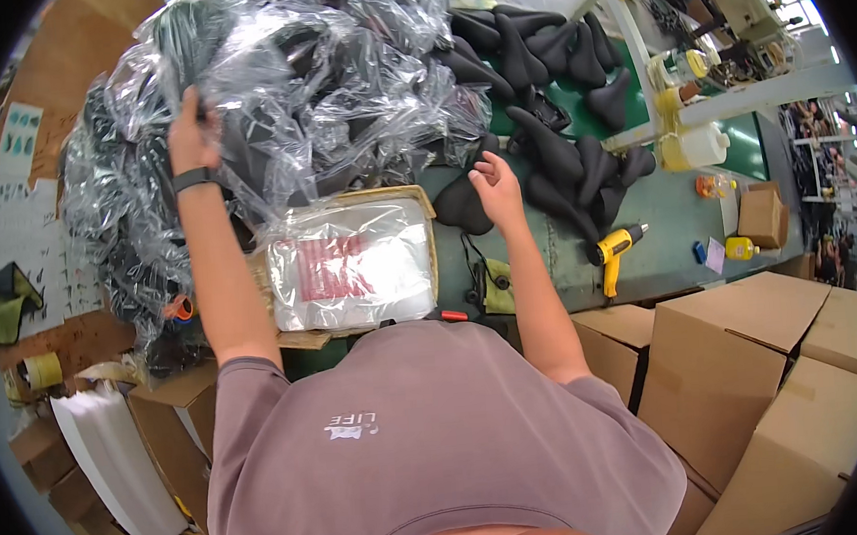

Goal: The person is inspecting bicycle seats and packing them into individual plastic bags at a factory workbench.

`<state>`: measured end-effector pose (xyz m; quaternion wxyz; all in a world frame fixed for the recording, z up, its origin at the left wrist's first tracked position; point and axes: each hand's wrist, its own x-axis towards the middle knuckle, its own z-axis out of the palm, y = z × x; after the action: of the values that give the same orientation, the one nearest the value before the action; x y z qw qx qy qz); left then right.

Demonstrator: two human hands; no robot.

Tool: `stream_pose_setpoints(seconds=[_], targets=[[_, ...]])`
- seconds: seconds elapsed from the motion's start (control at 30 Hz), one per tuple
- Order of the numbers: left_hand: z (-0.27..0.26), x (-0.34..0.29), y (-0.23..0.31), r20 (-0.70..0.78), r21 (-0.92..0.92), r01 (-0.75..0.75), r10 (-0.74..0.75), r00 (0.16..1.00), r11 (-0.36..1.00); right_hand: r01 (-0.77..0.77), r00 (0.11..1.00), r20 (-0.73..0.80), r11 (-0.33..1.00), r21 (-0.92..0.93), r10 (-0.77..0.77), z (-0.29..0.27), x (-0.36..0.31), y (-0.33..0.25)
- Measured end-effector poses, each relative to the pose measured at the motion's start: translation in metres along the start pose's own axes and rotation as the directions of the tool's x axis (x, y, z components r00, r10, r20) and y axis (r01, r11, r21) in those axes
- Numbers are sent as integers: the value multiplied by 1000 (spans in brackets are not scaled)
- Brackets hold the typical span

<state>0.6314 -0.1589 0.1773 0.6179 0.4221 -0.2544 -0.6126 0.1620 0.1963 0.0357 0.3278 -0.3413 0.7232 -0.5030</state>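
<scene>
A big heap of black bike saddles in clear plastic bags (336, 85) covers the far left of the table. My left hand (193, 140) reaches into the heap's left side, its fingers closed on a bagged saddle (192, 45); plastic partly hides the grip. Over a bare black saddle (462, 205), my right hand (497, 183) is raised with its fingers apart and nothing in it. Between my forearms sits an open carton (433, 267) holding a clear plastic bag (393, 260) with red print.
Several unbagged black saddles (550, 160) lie at the far right on the green table (568, 268). A yellow heat gun (618, 249) rests near them. Brown cartons (724, 376) stand at my right, white foam sheets (115, 468) at my left. A white post (774, 94) crosses the far right.
</scene>
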Motion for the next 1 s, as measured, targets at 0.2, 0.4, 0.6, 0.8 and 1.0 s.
stream_pose_setpoints(seconds=[0.2,0.4,0.6,0.8,1.0], targets=[[-36,-66,-37,-120,290,-59,98,988,955,-350,922,-208,932,-92,326,-20,106,117],[-37,-243,-116,-74,615,-145,240,968,775,-251,965,-38,875,-413,259,-7,139,108],[-21,-344,-164,234,666,-176,20,972,725,-113,994,-57,823,-557,97,-83,8,33],[-19,-381,-202,540,796,-251,-459,705,551,-478,856,-146,650,-590,497,-120,-152,153],[-25,-425,-297,497,817,82,-771,398,570,-539,820,-190,840,60,540,-72,-209,117]])
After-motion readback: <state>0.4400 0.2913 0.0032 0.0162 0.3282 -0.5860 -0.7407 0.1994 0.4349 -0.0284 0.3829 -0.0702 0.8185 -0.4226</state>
